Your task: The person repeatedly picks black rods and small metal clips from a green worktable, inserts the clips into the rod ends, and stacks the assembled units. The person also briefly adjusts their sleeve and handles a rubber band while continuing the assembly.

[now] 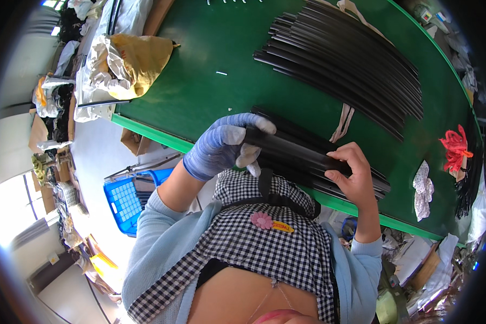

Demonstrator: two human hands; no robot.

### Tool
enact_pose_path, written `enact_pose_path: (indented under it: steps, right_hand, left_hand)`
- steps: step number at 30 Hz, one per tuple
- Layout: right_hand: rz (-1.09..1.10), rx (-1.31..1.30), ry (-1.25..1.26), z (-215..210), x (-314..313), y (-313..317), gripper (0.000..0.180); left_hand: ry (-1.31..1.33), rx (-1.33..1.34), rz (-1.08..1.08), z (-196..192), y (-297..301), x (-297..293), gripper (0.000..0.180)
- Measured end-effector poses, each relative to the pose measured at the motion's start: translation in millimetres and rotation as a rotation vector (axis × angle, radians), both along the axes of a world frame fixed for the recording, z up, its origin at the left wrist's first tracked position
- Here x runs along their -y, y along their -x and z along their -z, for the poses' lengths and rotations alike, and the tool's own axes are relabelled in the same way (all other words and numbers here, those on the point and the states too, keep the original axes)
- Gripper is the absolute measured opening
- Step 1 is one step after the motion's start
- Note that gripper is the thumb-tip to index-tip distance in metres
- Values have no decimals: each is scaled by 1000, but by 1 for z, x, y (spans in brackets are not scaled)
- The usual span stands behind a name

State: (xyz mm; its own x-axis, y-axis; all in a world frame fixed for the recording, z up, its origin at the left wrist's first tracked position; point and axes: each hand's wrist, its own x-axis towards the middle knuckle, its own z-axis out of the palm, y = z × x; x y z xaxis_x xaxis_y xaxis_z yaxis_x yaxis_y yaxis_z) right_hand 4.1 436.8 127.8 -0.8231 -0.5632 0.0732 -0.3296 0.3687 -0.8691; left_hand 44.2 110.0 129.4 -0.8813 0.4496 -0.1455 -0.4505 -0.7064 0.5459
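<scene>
My left hand (pixel 224 146), in a blue and white work glove, grips the near end of a long black plastic strip (pixel 291 151). My bare right hand (pixel 351 173) pinches the same strip further along, thumb underneath. The strip lies over a small stack of like black strips (pixel 335 178) at the front edge of the green table (pixel 210 92). A much larger fan of long black strips (pixel 351 59) lies further back on the table.
A red cloth piece (pixel 454 144) and a patterned white cloth (pixel 424 189) lie at the table's right. A yellow bag (pixel 135 62) sits at the left corner. A blue plastic crate (pixel 127 200) stands on the floor below, with cardboard and clutter around.
</scene>
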Motion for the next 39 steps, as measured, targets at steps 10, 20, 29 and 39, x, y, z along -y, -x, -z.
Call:
enact_pose_path:
  steps: [10, 20, 29, 39]
  right_hand:
    - [22, 276, -41, -21, -1, 7, 40]
    - [-98, 251, -172, -33, -2, 10, 35]
    - [-68, -335, -339, -31, 21, 2, 28]
    - [27, -261, -440, 50, -3, 14, 29]
  left_hand:
    - [524, -176, -432, -25, -8, -12, 43]
    - [888, -229, -186, -45, -8, 15, 22]
    - [509, 129, -363, -2, -7, 13, 33]
    - [1049, 139, -728, 70, -5, 38, 29]
